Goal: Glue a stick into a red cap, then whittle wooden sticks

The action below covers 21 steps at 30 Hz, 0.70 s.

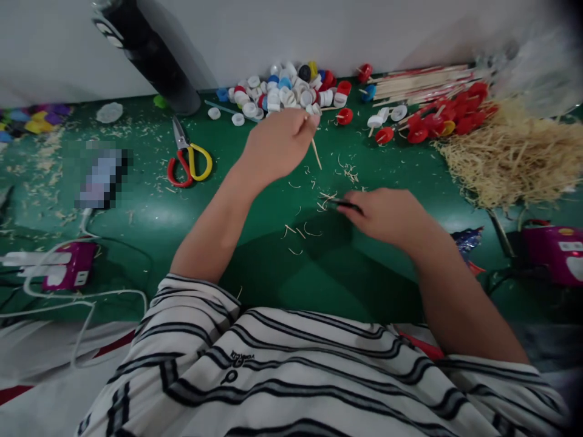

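My left hand (282,142) is closed at the near edge of a heap of plastic bottle caps (291,91), mostly white with some red, blue and yellow. A thin wooden stick (317,155) slants down from its fingers. My right hand (387,215) is closed around a slim dark tool (348,205), whose kind I cannot make out. The tool points left, low over the table among thin pale wood shavings (327,199). Beyond the left hand's fingers lies a red cap with a stick through it (345,116).
Scissors (189,161), a phone (102,179) on a white cable and a black bottle (150,57) are left on the green table (255,243). Rightward lie wooden sticks (419,85), red caps on sticks (455,115), a shavings pile (519,158) and a purple power block (553,252).
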Each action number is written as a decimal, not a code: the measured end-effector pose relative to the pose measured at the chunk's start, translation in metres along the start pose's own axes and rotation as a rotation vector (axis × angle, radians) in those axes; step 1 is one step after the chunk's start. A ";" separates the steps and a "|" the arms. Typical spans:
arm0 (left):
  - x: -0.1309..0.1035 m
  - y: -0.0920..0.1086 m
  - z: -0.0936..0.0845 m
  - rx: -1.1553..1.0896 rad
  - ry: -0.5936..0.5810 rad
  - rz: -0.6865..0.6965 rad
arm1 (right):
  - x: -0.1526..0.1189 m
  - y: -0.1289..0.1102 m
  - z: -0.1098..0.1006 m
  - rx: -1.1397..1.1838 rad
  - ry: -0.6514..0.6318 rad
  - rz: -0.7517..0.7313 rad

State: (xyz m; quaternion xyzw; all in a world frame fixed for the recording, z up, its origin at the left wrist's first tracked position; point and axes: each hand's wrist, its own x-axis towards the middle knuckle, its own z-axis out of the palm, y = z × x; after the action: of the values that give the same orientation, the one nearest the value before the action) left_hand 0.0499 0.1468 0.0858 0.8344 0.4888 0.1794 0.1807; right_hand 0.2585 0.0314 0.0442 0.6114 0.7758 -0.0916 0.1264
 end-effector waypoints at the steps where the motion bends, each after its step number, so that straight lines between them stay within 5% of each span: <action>1: -0.005 0.000 -0.009 -0.040 0.035 -0.008 | -0.002 -0.009 0.000 -0.016 -0.017 -0.092; 6: -0.035 -0.014 -0.041 -0.140 0.166 -0.018 | -0.016 -0.077 0.008 -0.009 -0.053 -0.562; 12: -0.049 -0.029 -0.051 -0.237 0.206 -0.033 | -0.029 -0.160 0.032 0.094 -0.130 -0.961; 17: -0.044 -0.028 -0.048 -0.237 0.191 0.001 | -0.026 -0.176 0.034 0.101 -0.242 -0.957; 21: -0.044 -0.028 -0.047 -0.187 0.169 -0.035 | -0.016 -0.138 0.028 0.055 -0.129 -0.717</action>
State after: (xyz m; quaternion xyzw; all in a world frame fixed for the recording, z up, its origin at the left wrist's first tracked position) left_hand -0.0140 0.1266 0.1079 0.7873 0.4977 0.2907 0.2189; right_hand 0.1306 -0.0243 0.0205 0.2968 0.9285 -0.1892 0.1183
